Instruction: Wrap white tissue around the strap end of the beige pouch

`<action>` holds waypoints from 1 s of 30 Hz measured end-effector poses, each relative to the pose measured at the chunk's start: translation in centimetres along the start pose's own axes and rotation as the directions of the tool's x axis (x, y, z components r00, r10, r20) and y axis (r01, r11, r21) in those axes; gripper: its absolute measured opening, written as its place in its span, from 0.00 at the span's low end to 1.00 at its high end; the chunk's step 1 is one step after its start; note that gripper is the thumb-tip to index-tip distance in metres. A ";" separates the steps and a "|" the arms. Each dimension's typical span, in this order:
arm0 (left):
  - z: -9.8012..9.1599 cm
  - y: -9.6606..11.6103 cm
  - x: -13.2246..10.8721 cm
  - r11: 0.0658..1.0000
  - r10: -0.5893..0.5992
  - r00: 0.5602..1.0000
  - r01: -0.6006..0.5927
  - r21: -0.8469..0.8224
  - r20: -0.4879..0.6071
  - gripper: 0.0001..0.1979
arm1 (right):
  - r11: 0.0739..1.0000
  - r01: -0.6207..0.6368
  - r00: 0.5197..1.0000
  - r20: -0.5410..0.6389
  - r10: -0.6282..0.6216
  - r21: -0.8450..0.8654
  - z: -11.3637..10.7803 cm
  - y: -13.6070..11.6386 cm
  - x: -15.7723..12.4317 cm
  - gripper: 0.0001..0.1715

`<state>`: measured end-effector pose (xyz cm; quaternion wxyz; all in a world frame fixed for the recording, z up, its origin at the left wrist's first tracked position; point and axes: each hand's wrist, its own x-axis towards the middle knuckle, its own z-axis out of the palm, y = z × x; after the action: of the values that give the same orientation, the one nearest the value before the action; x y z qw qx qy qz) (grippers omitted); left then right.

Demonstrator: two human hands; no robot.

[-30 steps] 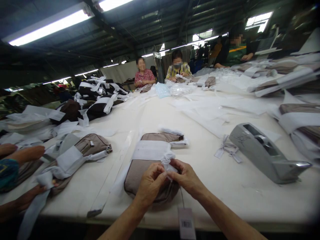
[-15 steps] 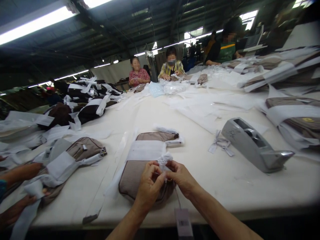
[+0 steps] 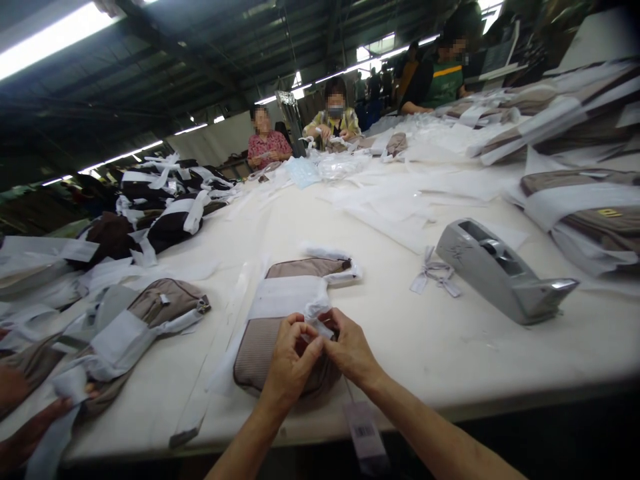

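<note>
The two hands work close together over a taupe ribbed bag (image 3: 255, 353), which lies on the worktop (image 3: 400, 373) near its front edge, with a broad white band (image 3: 283, 298) across its middle. The left hand (image 3: 291, 357) and right hand (image 3: 349, 345) are narrow, their fingertips drawn together on the lower end of a bunched white wrapping (image 3: 317, 303); the exact contact is partly hidden by the fingers. The wrapping appears thin and crumpled, so uneven pulling between the two pinches could tear it, while a slack pinch could let its end slip and loosen. Since neither palm presses on the bag, a strong tug might also turn it or draw it toward the edge. A barcode tag (image 3: 364, 430) hangs on its string past that edge, close to the right forearm (image 3: 415, 423); a sweep of the arm could snag the string or crease the tag. To the right stands a grey tape dispenser (image 3: 500, 270), with tied fabric strips (image 3: 436, 272) just beside it; a wide reach on that side might brush its front end or push the strips aside. At far left, a co-worker's hand (image 3: 40, 427) grips white material by a second bag (image 3: 160, 303), well apart, so interference from there seems unlikely.
</note>
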<state>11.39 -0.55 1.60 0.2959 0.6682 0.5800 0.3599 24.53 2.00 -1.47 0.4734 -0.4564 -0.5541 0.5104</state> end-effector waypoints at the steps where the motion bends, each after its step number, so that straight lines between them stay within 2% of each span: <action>1: -0.3 0.2 0.1 1.000 0.006 1.000 -0.007 0.027 0.015 0.07 | 0.999 0.007 1.000 0.008 -0.007 0.037 -0.1 -0.1 0.0 0.13; 4: -1.2 -0.1 -0.3 0.996 0.055 0.997 -0.059 0.072 0.058 0.08 | 0.953 -0.091 0.993 0.100 0.065 0.288 -0.5 -0.1 0.1 0.16; 7: -1.6 -0.8 -1.3 0.986 0.077 0.995 -0.086 0.142 0.070 0.08 | 0.801 -0.290 0.952 0.243 0.186 0.524 -1.1 0.2 0.5 0.19; 10: -1.3 -1.1 -2.4 0.955 0.155 0.988 -0.150 0.257 0.001 0.06 | 0.721 -0.361 0.927 0.312 0.208 0.591 -1.5 0.4 0.9 0.19; 13: -0.5 -0.8 -2.7 0.889 0.340 0.935 -0.282 0.360 -0.105 0.05 | 0.715 -0.361 0.921 0.349 0.173 0.599 -1.7 0.2 1.1 0.17; 15: 0.0 -0.5 -2.5 0.883 0.374 0.913 -0.298 0.361 -0.162 0.05 | 0.737 -0.338 0.923 0.358 0.139 0.585 -2.0 -0.2 0.8 0.16; 18: 0.5 -0.2 -1.7 0.915 0.346 0.923 -0.292 0.279 -0.169 0.03 | 0.823 -0.228 0.930 0.366 0.027 0.520 -2.6 -1.0 0.0 0.16; 20: 0.8 -0.3 -1.2 0.922 0.335 0.931 -0.292 0.252 -0.146 0.06 | 0.852 -0.179 0.930 0.368 -0.018 0.492 -3.1 -1.3 -0.6 0.17; 25: 2.4 -0.5 -0.8 0.962 0.180 0.976 -0.148 0.228 -0.125 0.26 | 0.736 -0.241 0.951 0.305 0.049 0.633 -3.9 -0.7 -0.9 0.25; 28: 3.4 0.1 -0.8 0.996 0.090 0.989 -0.090 0.001 -0.122 0.27 | 0.735 -0.202 0.961 0.274 0.023 0.648 -4.1 -0.1 -0.2 0.28; 30: 3.9 0.7 -0.8 0.979 0.077 0.997 -0.078 -0.191 -0.013 0.24 | 0.758 -0.158 0.964 0.265 -0.020 0.633 -4.2 0.1 0.5 0.30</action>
<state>14.90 -1.34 -0.16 0.3430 0.6579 0.5171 0.4269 28.65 3.11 -1.43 0.5072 -0.2149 -0.3820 0.7420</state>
